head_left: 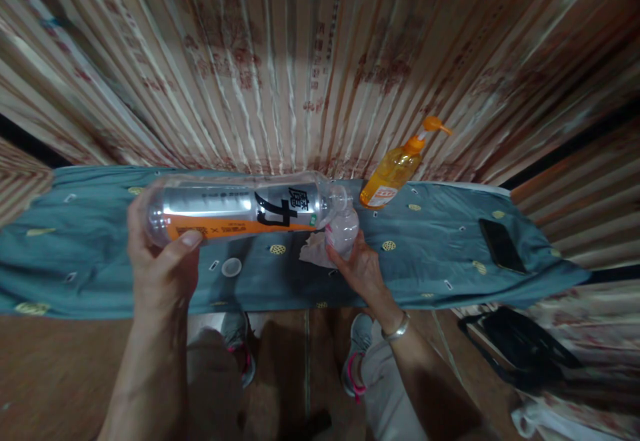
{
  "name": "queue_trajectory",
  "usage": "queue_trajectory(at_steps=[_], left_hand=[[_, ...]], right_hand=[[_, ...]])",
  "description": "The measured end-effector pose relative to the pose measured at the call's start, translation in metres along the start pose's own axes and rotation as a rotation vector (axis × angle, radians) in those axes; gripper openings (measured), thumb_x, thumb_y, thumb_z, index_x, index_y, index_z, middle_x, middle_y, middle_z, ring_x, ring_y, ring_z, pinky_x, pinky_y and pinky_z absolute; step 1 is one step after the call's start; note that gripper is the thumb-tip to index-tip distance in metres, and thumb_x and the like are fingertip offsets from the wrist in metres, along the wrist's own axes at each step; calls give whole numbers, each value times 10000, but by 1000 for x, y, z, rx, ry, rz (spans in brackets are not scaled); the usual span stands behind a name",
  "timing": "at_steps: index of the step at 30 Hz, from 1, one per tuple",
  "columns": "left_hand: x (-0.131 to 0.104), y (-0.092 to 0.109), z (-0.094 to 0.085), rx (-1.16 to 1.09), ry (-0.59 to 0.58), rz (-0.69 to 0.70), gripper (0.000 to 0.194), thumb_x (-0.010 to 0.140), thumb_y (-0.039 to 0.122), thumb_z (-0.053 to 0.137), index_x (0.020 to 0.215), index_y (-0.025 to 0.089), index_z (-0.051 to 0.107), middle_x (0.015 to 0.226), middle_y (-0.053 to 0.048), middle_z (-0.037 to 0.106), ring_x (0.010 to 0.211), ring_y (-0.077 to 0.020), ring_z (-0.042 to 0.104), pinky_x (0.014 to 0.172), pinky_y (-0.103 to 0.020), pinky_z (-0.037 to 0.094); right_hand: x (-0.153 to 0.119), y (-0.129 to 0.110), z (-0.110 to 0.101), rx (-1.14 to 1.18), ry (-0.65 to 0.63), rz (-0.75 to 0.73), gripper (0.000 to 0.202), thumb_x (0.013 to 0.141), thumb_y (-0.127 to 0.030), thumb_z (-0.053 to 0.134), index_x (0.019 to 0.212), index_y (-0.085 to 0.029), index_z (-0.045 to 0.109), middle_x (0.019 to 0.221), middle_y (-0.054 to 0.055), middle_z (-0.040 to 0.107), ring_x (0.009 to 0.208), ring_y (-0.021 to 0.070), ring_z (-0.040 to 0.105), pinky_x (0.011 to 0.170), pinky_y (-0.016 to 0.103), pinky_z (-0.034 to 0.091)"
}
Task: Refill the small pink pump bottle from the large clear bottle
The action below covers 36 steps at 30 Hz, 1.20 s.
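On the left, the left hand [165, 264] is wrapped around the base of a large bottle [220, 209], held sideways above the cloth [435, 241]; its silver-and-orange label reads 魔力. Mid-scene, its neck meets a small bottle [343, 233] gripped by the right hand [363, 264]. Far right of these, a pump bottle [393, 173] bears unreadable print.

"魔力" in black on the large bottle [235, 209]
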<state>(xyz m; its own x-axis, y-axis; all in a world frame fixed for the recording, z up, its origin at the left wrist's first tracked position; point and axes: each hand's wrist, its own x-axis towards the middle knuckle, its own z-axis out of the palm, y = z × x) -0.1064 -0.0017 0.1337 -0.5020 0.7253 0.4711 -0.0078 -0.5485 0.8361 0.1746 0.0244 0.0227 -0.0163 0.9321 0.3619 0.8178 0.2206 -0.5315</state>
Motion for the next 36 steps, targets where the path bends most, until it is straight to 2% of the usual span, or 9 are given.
queue_trajectory(at_steps=[5,15,19,23,31,36], left_hand=[[0,-1,0,6,-30,12,704,392,377,907,1062,383,694,1141,9,652,1107,-262,586,1147,-598,306],[0,2,4,-23,18,-28,724,333,361,925,1025,350,712,1073,1,651,1047,-251,588,1138,-617,305],[0,2,3,-35,36,-30,752,296,367,934,1015,354,713,1079,6,649,1048,-252,592,1140,-615,309],[0,1,1,2,-10,-4,714,369,384,913,1048,362,695,1100,4,651,1125,-278,578,1153,-610,293],[-1,-3,-3,45,-39,20,702,441,397,874,1107,335,659,1161,-21,634,1161,-303,571,1119,-605,353],[-1,-2,-1,47,-26,16,699,433,398,873,1097,334,661,1182,-20,638,1181,-313,562,1126,-624,327]], right_hand=[[0,1,1,57,15,-5,679,847,-540,576,1380,-149,421,984,203,726,822,337,703,700,552,581],[-1,2,3,30,3,18,733,840,-560,573,1367,-76,413,993,243,717,836,349,708,723,543,579],[-2,2,3,39,30,9,728,853,-562,557,1388,-100,380,994,229,725,824,342,707,710,534,578],[-1,0,1,50,20,30,700,836,-558,581,1359,-128,405,993,209,731,828,335,710,701,513,583],[1,-1,0,12,36,-2,612,837,-548,584,1300,-161,484,898,172,728,807,329,704,704,527,583],[1,-2,-2,6,17,-18,593,859,-559,559,1274,-140,498,924,202,724,817,334,703,702,537,585]])
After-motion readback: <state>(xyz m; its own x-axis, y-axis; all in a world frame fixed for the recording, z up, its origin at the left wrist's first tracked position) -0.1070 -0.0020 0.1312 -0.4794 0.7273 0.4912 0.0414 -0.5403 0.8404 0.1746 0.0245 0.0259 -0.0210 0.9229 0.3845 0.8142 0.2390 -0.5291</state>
